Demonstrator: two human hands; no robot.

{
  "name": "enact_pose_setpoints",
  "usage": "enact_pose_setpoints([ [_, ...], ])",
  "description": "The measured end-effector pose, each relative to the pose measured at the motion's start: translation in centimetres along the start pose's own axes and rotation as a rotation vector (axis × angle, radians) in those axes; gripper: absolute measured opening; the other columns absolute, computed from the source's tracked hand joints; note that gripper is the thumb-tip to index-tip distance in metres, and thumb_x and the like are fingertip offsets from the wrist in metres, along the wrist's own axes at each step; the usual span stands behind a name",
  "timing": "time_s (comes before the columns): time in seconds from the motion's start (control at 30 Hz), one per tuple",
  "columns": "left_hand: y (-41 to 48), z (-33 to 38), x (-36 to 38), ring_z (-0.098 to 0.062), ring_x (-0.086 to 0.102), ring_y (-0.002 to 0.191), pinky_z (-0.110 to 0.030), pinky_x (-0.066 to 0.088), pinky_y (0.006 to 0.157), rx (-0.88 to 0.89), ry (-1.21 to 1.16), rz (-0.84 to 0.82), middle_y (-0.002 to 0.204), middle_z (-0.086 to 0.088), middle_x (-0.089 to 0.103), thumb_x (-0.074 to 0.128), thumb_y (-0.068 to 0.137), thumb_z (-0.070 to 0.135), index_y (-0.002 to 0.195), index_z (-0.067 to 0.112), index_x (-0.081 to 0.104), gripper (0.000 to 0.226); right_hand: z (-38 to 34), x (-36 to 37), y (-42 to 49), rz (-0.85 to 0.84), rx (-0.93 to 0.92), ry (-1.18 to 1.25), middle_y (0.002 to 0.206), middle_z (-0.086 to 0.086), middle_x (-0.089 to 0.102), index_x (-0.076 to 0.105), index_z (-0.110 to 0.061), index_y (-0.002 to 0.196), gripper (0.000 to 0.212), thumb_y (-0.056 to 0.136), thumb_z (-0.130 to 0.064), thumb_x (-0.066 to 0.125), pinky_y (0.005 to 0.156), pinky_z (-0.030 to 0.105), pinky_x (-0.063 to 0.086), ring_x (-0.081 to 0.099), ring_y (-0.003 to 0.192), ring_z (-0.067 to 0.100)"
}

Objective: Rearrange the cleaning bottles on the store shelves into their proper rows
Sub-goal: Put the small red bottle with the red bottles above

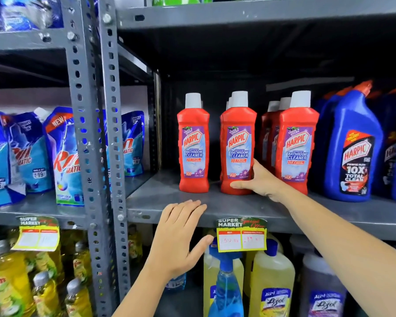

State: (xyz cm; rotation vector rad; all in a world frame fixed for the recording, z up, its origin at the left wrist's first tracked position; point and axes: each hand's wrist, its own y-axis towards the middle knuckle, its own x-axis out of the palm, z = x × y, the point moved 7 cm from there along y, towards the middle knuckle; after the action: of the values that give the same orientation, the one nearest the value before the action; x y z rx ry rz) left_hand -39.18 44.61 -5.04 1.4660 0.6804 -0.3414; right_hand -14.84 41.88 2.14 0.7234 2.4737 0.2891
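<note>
Three rows of red Harpic bathroom cleaner bottles stand upright on the grey metal shelf (160,200). My right hand (258,179) grips the lower part of the front bottle of the middle row (237,138). A single red bottle (193,143) stands apart to its left. The right row's front bottle (296,138) has others behind it. My left hand (181,236) rests on the shelf's front lip with fingers spread, holding nothing.
Blue Harpic toilet cleaner bottles (354,145) stand at the right. Blue detergent pouches (62,156) fill the left bay behind perforated steel uprights (110,133). Below hang price tags (241,234), with yellow Lizol bottles (272,282), a blue spray bottle (225,282) and yellow dish liquid (7,282).
</note>
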Motion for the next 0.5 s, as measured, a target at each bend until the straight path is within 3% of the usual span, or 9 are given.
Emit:
enact_pose_setpoints([
  [0.27,0.00,-0.01,0.08,-0.022,0.044,0.132,-0.040,0.029,0.110,-0.016,0.006,0.001,0.141,-0.002,0.052,0.045,0.095,0.049,0.137,0.010,0.055,0.058,0.60,0.03,0.55,-0.056,0.058,0.001,0.138,0.000,0.053,0.028,-0.023,0.148,0.093,0.074,-0.012,0.083,0.108,0.036,0.042,0.050,0.126,0.016],
  [0.5,-0.08,0.04,0.08,-0.021,0.043,0.133,-0.038,0.025,0.112,-0.019,0.021,-0.009,0.142,-0.002,0.052,0.046,0.095,0.051,0.138,0.011,0.054,0.059,0.45,0.01,0.39,-0.038,0.024,-0.008,0.134,-0.001,0.054,0.030,-0.022,0.147,0.091,0.074,-0.012,0.083,0.106,0.033,0.042,0.051,0.122,0.015],
])
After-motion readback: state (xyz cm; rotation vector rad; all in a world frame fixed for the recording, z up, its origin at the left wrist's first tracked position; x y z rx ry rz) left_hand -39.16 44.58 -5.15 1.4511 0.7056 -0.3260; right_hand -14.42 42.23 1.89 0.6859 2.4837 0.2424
